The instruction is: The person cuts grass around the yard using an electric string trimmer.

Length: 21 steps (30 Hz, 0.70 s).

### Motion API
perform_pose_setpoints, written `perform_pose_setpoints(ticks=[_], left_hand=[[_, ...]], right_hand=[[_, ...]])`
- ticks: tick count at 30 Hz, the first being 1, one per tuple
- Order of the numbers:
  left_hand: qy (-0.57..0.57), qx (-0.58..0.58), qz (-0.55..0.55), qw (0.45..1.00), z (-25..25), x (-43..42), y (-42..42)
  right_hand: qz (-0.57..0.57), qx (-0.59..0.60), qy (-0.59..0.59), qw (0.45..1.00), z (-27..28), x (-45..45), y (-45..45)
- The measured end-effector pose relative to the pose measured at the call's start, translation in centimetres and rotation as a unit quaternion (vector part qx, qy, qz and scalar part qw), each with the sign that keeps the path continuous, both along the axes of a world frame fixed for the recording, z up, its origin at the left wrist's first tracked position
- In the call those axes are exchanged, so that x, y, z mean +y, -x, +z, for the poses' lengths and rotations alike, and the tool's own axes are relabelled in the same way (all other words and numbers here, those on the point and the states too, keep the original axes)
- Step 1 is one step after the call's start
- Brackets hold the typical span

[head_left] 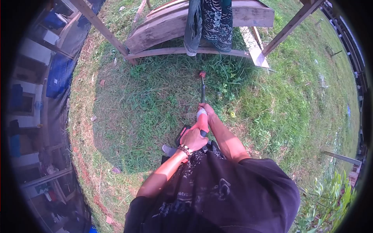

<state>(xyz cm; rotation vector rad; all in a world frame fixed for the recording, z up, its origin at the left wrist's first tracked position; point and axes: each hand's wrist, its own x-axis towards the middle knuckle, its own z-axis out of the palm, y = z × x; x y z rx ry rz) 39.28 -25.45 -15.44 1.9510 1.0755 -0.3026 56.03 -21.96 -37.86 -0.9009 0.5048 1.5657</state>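
Centrally, a long-shafted red-and-black tool (201, 123) points away from the wearer, its small red head (202, 73) low over the grass (147, 112). The left hand (194, 139), with a beaded bracelet (185, 149) at the wrist, is closed around the rear handle; the right hand (209, 110) is wrapped around the tool farther forward, by the dark shaft (203, 93). Beyond the head, patterned cloths (217, 25) hang over a wooden frame (155, 35). Dark sheeting (58, 116) lines the far left.
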Motion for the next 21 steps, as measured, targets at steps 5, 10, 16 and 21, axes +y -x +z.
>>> perform_pose_setpoints(ticks=[5,10,16,21], left_hand=[[0.082,-0.058,-0.051,0.994,-2.7,-0.4,-2.2],[0.225,-0.099,-0.062,0.967,-1.6,0.0,-3.2],[0.217,-0.108,-0.112,0.964,-4.1,-0.6,-2.8],[0.161,-0.132,-0.111,0.972,-1.4,-1.9,-1.3]], right_hand=[[-0.069,-0.089,0.068,0.991,-0.5,-4.6,-4.7],[-0.138,-0.174,0.182,0.958,-2.0,-8.8,-7.5],[-0.194,-0.192,0.179,0.945,0.2,-11.8,-6.5],[-0.158,-0.169,0.154,0.961,1.5,-11.5,-3.7]])
